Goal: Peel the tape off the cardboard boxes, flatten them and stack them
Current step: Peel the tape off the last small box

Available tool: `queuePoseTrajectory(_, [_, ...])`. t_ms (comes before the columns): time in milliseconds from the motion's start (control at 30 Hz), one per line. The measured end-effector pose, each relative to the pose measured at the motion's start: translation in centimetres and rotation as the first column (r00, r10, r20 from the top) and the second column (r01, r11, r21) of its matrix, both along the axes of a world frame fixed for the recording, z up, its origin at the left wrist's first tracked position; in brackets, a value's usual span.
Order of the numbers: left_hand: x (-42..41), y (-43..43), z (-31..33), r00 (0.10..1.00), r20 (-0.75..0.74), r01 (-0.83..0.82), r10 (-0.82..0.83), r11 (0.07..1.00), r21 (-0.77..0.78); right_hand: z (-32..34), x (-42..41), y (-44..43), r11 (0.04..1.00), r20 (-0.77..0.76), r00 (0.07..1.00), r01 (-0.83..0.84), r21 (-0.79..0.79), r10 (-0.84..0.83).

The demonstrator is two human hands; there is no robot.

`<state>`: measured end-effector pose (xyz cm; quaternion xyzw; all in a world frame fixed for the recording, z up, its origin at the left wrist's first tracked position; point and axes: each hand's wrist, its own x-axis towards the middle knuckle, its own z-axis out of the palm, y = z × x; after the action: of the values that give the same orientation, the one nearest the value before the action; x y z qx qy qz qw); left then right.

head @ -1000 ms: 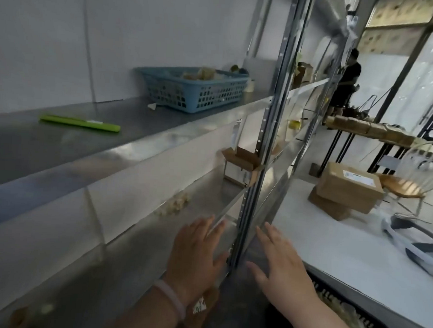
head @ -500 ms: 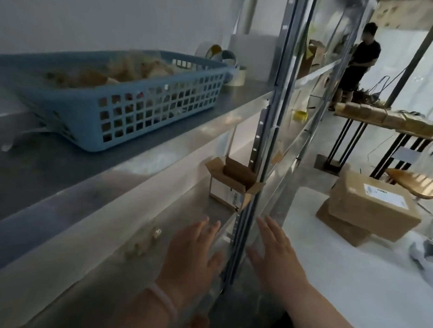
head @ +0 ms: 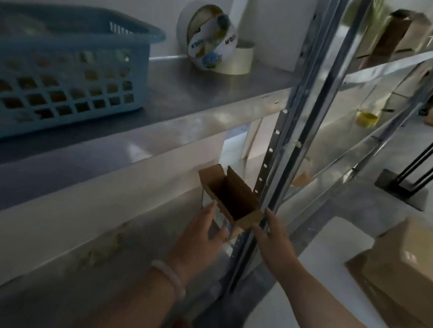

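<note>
A small open cardboard box [head: 230,197] stands upright on the lower metal shelf, flaps raised, its inside dark. My left hand [head: 201,235] reaches its left side with fingers straight, fingertips at the box's lower wall. My right hand [head: 272,235] is stretched out at the box's right front corner, next to the shelf upright; whether it touches the box is unclear. Neither hand grips anything. Two closed cardboard boxes [head: 411,264] lie stacked on the white table at the right.
A blue plastic basket [head: 62,73] and rolls of tape [head: 211,47] sit on the upper shelf [head: 188,104]. A steel upright [head: 286,152] runs between my hands. More boxes [head: 395,35] sit on the far shelves. The white table [head: 331,247] is at the right.
The view has moved forward along the shelves. Both hands have reached ahead from the shelf edge to either side of the small open box.
</note>
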<state>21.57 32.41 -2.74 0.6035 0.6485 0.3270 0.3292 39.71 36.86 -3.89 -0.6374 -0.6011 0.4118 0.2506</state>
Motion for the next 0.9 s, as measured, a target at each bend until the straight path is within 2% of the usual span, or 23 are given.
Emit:
queuePoseTrajectory(133, [1.3,1.8,-0.1,1.0,0.031,-0.001,0.002,1.0,-0.017,-0.5,0.2,1.0,1.0,-0.199,0.98,-0.006,0.005,0.007])
queuePoseTrajectory(233, [1.3,2.0,-0.8,0.996,0.066,-0.062,0.063,0.998,-0.027,-0.9,0.0,1.2,0.999,-0.351,0.936,-0.04,-0.014,0.033])
queuePoseTrajectory(300, [1.1,1.6,-1.4,0.99,0.082,-0.117,0.118,0.993,-0.014,-1.2,-0.4,1.9,0.996,-0.484,0.875,-0.03,-0.078,-0.012])
queuePoseTrajectory(367, [0.6,0.9,-2.0,0.98,0.086,-0.182,0.18,0.983,0.014,-1.4,-0.9,2.9,0.988,-0.533,0.844,-0.024,-0.152,-0.062])
queuePoseTrajectory(400, [0.3,0.5,-2.3,0.972,0.098,-0.213,0.211,0.977,0.01,-1.4,-1.3,3.2,0.987,-0.489,0.872,-0.052,-0.155,-0.031])
queuePoseTrajectory(467, [0.0,-0.2,-2.7,0.957,0.141,-0.257,0.253,0.967,0.007,-1.5,-2.1,3.4,0.976,-0.279,0.947,-0.194,-0.096,0.161])
queuePoseTrajectory(533, [-0.1,-0.9,-2.8,0.945,0.169,-0.284,0.28,0.959,0.003,-2.0,-3.0,3.0,0.944,-0.096,0.94,-0.33,0.004,0.328])
queuePoseTrajectory(567, [-0.1,-1.2,-2.7,0.927,0.209,-0.317,0.311,0.949,-0.009,-2.4,-3.4,2.8,0.927,-0.08,0.923,-0.375,0.024,0.376])
queuePoseTrajectory(633, [-0.4,-1.5,-2.9,0.852,0.305,-0.429,0.425,0.901,-0.058,-2.7,-4.2,2.0,0.91,-0.142,0.9,-0.414,0.022,0.413])
queuePoseTrajectory(733, [-1.6,-2.3,-3.0,0.706,0.401,-0.549,0.584,0.809,-0.211,-3.1,-5.0,1.0,0.916,-0.184,0.898,-0.4,0.035,0.399])
queuePoseTrajectory(800, [-2.1,-3.4,-2.7,0.621,0.497,-0.538,0.606,0.791,-0.292,-3.1,-5.3,0.5,0.944,-0.253,0.91,-0.328,0.041,0.327])
queuePoseTrajectory(900, [-2.7,-5.2,-2.8,0.592,0.544,-0.529,0.595,0.796,-0.296,-2.6,-6.2,0.2,0.953,-0.319,0.903,-0.304,-0.005,0.286])
